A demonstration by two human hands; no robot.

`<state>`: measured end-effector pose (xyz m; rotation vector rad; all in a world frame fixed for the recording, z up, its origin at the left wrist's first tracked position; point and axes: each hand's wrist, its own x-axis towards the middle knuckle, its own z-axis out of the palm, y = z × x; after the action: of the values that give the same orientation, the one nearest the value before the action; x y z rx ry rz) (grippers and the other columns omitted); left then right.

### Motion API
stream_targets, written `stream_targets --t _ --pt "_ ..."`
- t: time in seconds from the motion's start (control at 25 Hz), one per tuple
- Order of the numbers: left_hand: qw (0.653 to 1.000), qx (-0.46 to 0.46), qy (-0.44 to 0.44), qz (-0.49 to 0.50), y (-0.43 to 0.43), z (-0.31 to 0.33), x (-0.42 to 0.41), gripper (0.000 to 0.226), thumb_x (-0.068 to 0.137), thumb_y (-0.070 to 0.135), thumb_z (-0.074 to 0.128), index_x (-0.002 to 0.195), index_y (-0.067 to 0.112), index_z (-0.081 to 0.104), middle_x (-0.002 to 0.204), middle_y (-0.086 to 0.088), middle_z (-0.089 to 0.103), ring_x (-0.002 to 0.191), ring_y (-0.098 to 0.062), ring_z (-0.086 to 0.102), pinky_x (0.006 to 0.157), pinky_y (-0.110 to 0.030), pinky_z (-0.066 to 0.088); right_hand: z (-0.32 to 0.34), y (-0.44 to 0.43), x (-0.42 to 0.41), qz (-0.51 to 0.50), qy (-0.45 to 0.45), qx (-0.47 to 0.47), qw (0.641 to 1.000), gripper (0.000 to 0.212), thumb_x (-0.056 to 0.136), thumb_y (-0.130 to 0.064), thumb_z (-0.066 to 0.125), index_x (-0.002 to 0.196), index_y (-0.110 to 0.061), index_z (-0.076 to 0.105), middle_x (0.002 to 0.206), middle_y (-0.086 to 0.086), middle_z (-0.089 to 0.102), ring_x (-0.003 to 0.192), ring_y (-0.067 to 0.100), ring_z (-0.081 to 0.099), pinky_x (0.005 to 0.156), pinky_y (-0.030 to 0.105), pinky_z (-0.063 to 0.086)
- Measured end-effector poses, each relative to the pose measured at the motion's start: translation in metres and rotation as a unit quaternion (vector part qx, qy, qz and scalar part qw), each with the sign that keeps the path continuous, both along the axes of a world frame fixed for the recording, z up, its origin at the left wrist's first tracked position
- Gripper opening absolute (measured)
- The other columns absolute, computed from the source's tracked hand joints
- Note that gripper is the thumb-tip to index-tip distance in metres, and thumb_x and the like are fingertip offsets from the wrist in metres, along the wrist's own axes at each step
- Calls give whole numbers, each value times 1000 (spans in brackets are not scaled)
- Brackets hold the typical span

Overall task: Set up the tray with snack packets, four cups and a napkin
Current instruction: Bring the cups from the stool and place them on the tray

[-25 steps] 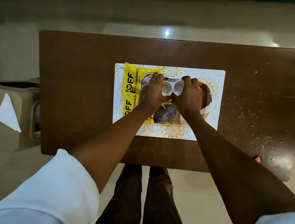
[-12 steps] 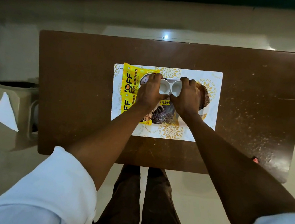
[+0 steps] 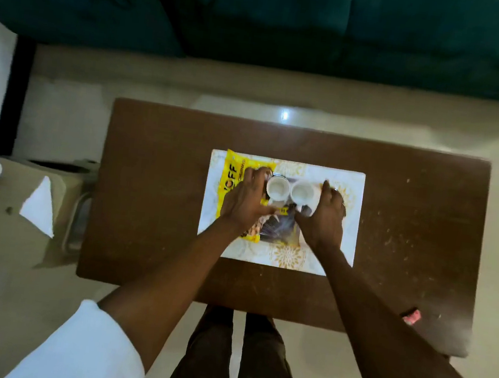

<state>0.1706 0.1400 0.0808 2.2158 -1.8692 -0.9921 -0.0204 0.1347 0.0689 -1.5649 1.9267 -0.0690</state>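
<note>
Head view, left hand (image 3: 245, 202) and right hand (image 3: 323, 221) loose-fingered, flanking cups (image 3: 278, 188) on snack packets (image 3: 229, 180), pink scrap (image 3: 411, 316) on table (image 3: 148, 182)

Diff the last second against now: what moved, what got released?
The right hand opened off the right cup and pulled back. The left hand slid back too, fingertips beside the left cup, grip unclear. Cups, snack packets, tray and table stayed put.

A home living room is being suggested: a low brown rectangular wooden table (image 3: 155, 177) is being framed by a dark teal upholstered sofa (image 3: 325, 25) at 12 o'clock, a beige plastic stool (image 3: 2, 221) at 9 o'clock, and glossy pale floor tiles (image 3: 63, 109) all round.
</note>
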Motion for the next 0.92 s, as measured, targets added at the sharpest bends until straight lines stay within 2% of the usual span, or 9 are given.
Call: stream_targets --t 0.12,0.2,0.36,0.52,0.68,0.76,0.92 --pt "999 -5 -36 18 -8 61 21 100 73 59 82 152 20 34 143 -4 41 125 -28 57 86 -44 54 54 -12 5 29 -2 0 1000 102 84 -36 80 164 -15 20 161 17 32 145 42 36 112 58 42" --pt "997 -33 -70 13 -28 116 39 95 79 61 76 152 18 33 145 -7 41 129 -29 54 96 -45 52 104 -39 18 55 -16 -38 998 102 85 -35 81 164 -16 19 159 16 32 143 41 38 105 55 49" --pt "979 -136 -149 16 -79 252 88 92 87 69 62 153 12 32 150 -10 43 136 -29 47 111 -42 43 228 -119 57 96 -18 -148 984 98 88 -41 77 163 -17 20 157 12 35 143 35 39 104 49 48" --pt "938 -259 -220 72 -95 412 154 95 91 76 47 156 10 30 163 -14 34 151 -29 34 126 -45 26 391 -179 116 142 -25 -269 952 91 92 -54 68 162 -19 22 158 9 36 143 30 39 99 51 52" --pt "892 -335 -256 161 -65 530 226 96 91 77 43 157 9 29 166 -18 27 154 -32 28 128 -47 20 524 -188 183 201 -38 -377 903 84 94 -57 61 161 -19 26 157 12 39 142 34 40 99 52 51" --pt "881 -347 -265 182 -33 572 264 100 90 80 43 158 9 27 167 -18 25 154 -34 26 128 -47 19 574 -180 218 222 -49 -406 885 81 94 -58 61 159 -20 30 155 13 40 141 37 41 99 54 50" --pt "843 -373 -310 234 48 635 353 102 87 83 43 156 9 30 166 -19 27 153 -34 29 127 -47 22 652 -145 306 275 -79 -457 842 73 95 -57 60 153 -22 36 150 13 44 133 40 45 91 54 51"
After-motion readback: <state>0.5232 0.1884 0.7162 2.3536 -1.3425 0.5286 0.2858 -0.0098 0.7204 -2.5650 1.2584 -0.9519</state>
